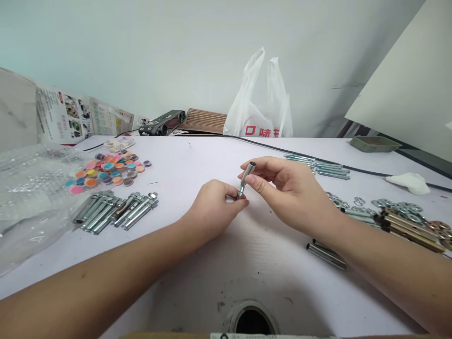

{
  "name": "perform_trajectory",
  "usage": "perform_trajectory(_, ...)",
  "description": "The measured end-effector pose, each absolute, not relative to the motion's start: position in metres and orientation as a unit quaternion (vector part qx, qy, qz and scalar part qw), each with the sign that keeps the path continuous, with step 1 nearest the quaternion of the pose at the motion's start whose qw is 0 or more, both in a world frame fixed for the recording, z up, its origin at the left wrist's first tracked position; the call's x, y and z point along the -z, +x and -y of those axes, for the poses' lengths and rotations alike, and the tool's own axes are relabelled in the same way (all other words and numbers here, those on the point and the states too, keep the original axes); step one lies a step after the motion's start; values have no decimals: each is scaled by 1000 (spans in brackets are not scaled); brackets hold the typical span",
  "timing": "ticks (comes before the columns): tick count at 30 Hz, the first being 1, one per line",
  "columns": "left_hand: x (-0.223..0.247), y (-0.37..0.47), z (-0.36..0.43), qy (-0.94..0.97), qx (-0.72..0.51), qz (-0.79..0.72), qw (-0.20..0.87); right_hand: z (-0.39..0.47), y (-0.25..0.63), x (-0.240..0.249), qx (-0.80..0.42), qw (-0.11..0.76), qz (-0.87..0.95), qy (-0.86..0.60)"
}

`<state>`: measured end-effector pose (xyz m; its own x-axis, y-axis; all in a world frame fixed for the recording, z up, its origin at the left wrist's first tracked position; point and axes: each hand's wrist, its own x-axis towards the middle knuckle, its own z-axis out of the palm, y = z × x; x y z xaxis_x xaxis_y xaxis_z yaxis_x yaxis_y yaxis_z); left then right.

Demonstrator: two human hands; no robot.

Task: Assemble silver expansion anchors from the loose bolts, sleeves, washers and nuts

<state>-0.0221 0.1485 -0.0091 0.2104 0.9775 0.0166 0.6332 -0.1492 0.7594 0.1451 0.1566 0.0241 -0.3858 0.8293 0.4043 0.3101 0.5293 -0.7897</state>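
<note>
Near the middle of the view, my left hand (216, 207) pinches the lower end of a thin metal bolt. A metal sleeve (248, 172) sits around the bolt's upper part, tilted up to the right, its open end showing. The thumb and fingers of my right hand (287, 190) are closed on this sleeve. Both hands are above the white table (190, 292). Assembled bolts with nuts (115, 210) lie in a row to the left. Loose sleeves (326, 255) lie under my right forearm, near washers (402, 209) and brass-coloured tubes (411, 228). Several long bolts (332, 170) lie behind my right hand.
Colourful caps (109, 170) and clear plastic wrap (31, 193) are at the left. A white plastic bag (259, 113) stands at the back. A green tray (375, 144) and crumpled tissue (408, 182) are at the right. The table has a round hole (253, 322) in front.
</note>
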Motion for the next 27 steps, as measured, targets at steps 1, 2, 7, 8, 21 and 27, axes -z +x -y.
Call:
perform_trajectory(1, 9, -22, -149, 709, -269, -567, 321, -157, 145, -24, -315, 409, 774, -367)
perform_trajectory(2, 9, -22, -149, 709, -269, -567, 321, -158, 146, -24, -318, 404, 777, -364)
perform_trajectory(7, 8, -22, -148, 715, -281, -555, 319, -160, 147, -22, -321, 349, 799, -369)
perform_trajectory(8, 8, -22, -148, 715, -281, -554, 321, -161, 148, -23, -319, 340, 798, -381)
perform_trajectory(21, 12, -24, -147, 670, -266, -598, 350, -188, 243, -68, -59, 30, 720, -691)
perform_trajectory(27, 17, -26, -147, 685, -261, -595, 330, -206, 259, -33, -165, -65, 737, -653)
